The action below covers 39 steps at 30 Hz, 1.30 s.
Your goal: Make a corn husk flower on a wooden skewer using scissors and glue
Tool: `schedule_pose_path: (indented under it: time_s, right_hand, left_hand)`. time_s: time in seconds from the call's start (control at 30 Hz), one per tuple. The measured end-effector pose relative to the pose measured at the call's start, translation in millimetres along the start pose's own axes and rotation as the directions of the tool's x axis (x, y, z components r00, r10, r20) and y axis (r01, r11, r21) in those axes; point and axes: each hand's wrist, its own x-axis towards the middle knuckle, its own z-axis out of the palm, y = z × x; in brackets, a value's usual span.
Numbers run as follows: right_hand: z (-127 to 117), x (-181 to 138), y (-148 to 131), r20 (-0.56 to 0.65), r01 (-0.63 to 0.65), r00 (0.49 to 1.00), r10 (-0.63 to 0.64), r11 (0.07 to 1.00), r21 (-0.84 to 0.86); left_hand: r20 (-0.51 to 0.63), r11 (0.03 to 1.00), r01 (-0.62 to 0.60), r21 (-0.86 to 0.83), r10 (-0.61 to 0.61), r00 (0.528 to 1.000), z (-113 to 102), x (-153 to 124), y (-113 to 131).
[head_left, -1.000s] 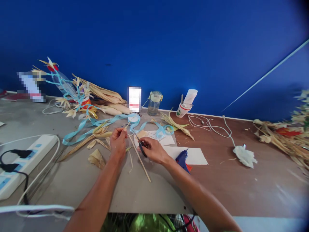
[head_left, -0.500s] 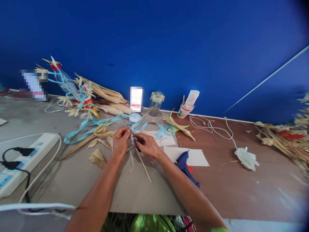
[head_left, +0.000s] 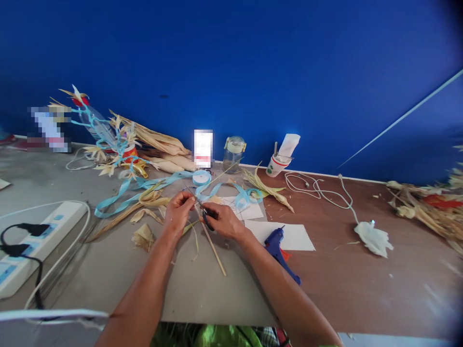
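Both my hands work close together over the middle of the table. My right hand [head_left: 224, 220] is closed around the dark handles of a pair of scissors [head_left: 207, 219], whose blades point up and left toward my left hand. My left hand [head_left: 178, 212] is closed in a pinch near the blades; what its fingertips hold is too small to make out. Below the hands a thin pale stick [head_left: 216, 253] lies slanting on the table. Under the left hand rests a curled green-yellow husk strip [head_left: 190, 227]. A spool of light blue ribbon [head_left: 201, 178] sits just beyond my fingers.
Dry corn husks [head_left: 173, 159] lie at the back left, beside a ribbon-wrapped flower stem piece [head_left: 123, 144]. A blue glue gun [head_left: 277, 246] rests on white paper [head_left: 304, 236] at right. A power strip [head_left: 54, 231] is at left; a jar [head_left: 234, 154] and a cup [head_left: 278, 165] stand behind.
My hands stay in nearly the same place, with the scissors' handles turned a little and more visible. The whole view has shifted slightly.
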Motion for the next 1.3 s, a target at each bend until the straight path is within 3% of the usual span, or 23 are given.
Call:
schedule_pose_path:
  time_s: [0.37,0.57,0.7,0.77,0.87,0.97,1.17,1.3]
  right_hand:
    - [-4.4,1.4,1.2,0.030,-0.031,0.999,0.031,0.999,0.011]
    - [-17.1,-1.5,0.5,-0.159,-0.189,0.977,0.145,0.929,-0.318]
    - [-19.5,-3.6,1.5,-0.241,-0.224,0.963,0.122,0.858,-0.462]
    - [-18.2,-2.8,2.8,-0.251,-0.207,0.962,0.109,0.890,-0.406]
    - [-14.5,0.8,7.0,-0.299,-0.169,0.946,0.122,0.976,-0.136]
    - [-10.9,3.9,12.5,-0.329,-0.129,0.933,0.145,0.989,0.068]
    - [-7.2,2.7,16.7,-0.328,-0.122,0.937,0.119,0.993,0.012]
    - [-5.2,3.7,18.9,-0.353,-0.121,0.922,0.158,0.985,0.125]
  left_hand:
    - [0.066,0.998,0.041,-0.044,-0.038,0.997,-4.9,2.1,-1.7]
    - [0.073,0.997,0.045,-0.060,-0.041,0.997,-1.2,0.8,-2.9]
    - [0.075,0.996,0.011,-0.086,-0.004,0.997,-1.3,0.6,-3.6]
    - [0.095,0.995,0.007,-0.095,0.002,0.995,-1.6,0.1,-3.4]
    - [0.112,0.994,0.033,-0.102,-0.021,0.994,-1.3,-1.0,-3.1]
    - [0.098,0.994,0.053,-0.097,-0.044,0.994,-0.3,-1.5,-3.3]
    - [0.091,0.990,0.065,-0.124,-0.054,0.994,0.3,-1.4,-5.5]
    - [0.073,0.988,0.080,-0.136,-0.070,0.995,0.3,-0.6,-7.4]
